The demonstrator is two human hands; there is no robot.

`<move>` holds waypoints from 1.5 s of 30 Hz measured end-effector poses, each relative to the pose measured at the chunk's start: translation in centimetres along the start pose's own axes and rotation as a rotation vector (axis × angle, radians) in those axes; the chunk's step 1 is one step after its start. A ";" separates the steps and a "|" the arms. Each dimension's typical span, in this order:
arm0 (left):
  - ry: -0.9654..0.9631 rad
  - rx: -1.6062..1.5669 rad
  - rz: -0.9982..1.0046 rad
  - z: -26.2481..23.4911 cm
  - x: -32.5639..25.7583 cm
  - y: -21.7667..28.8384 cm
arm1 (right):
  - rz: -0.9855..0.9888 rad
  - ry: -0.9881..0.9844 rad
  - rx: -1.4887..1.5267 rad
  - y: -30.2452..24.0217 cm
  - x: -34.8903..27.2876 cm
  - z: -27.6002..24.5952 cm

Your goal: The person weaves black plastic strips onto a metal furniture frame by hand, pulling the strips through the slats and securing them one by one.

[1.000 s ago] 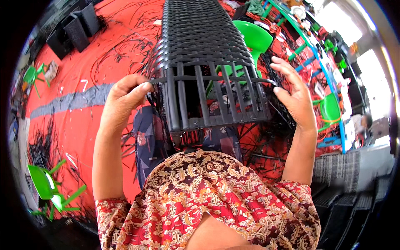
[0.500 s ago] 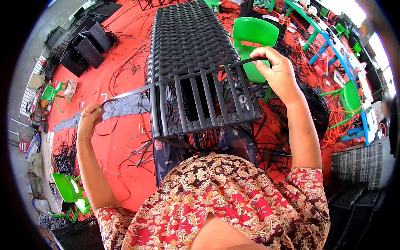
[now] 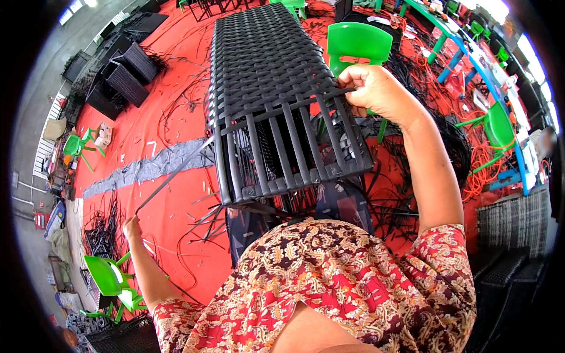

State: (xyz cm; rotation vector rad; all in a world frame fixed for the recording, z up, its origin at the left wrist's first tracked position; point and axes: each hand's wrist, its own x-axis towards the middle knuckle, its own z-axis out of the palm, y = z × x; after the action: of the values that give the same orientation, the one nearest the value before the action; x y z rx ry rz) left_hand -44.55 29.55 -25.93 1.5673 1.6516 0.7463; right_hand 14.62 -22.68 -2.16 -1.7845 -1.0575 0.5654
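A black woven wicker piece [image 3: 268, 56] stands upright in front of me, its far part densely woven and its near end showing bare slats [image 3: 288, 147]. A flat black strip [image 3: 176, 170] runs from its left edge down to my left hand [image 3: 133, 227], which is closed on the strip, low and well out to the left. At the right edge of the weave, my right hand [image 3: 371, 91] pinches the dark strip end that comes out between the slats. Fingers of the right hand almost touch the frame's corner.
Green chairs stand beyond the wicker piece [image 3: 359, 44], at the right [image 3: 499, 126] and lower left [image 3: 106, 276]. Loose black strips [image 3: 103, 229] litter the red floor covering [image 3: 170, 235]. A long blue-edged table [image 3: 471, 53] curves along the right; dark woven panels [image 3: 126, 76] stand far left.
My left hand has moved down and outward, drawing a longer length of strip on the left. My right hand has come inward to the wicker edge, and its strip end is shorter.
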 end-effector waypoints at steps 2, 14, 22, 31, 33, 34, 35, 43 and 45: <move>-0.021 0.176 0.040 1.4 0.4 0.8 | 0.044 -0.092 0.023 -0.1 0.0 -0.7; -0.794 -0.259 0.796 16.8 -28.4 29.9 | 0.073 -0.075 -0.194 -3.8 -1.2 -1.3; -1.068 -0.636 0.511 17.5 -29.8 31.7 | -0.065 0.015 0.399 0.7 -2.4 -0.4; -0.936 -0.624 0.546 16.3 -25.3 29.4 | -0.144 0.060 0.515 0.7 -1.0 1.4; -0.952 -0.615 0.532 16.4 -24.3 28.5 | -0.261 0.094 0.392 0.3 -0.9 2.1; -0.964 -0.630 0.541 16.7 -23.9 28.1 | -0.340 0.115 0.325 0.1 -0.8 2.5; -0.975 -0.647 0.550 17.0 -23.5 27.8 | -0.417 0.135 0.256 0.0 -0.7 2.9; -0.717 -0.251 0.593 16.1 -24.1 30.7 | -0.399 0.189 0.393 0.4 0.3 5.0; -0.382 -0.044 0.696 14.7 -25.9 34.0 | -0.362 0.184 0.434 0.2 0.3 5.4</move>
State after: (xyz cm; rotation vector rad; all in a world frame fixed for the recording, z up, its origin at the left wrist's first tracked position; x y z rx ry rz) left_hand -13.26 5.85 -3.52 2.1180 0.7990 0.7468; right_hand 10.78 -19.81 -4.74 -1.2069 -1.0086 0.3630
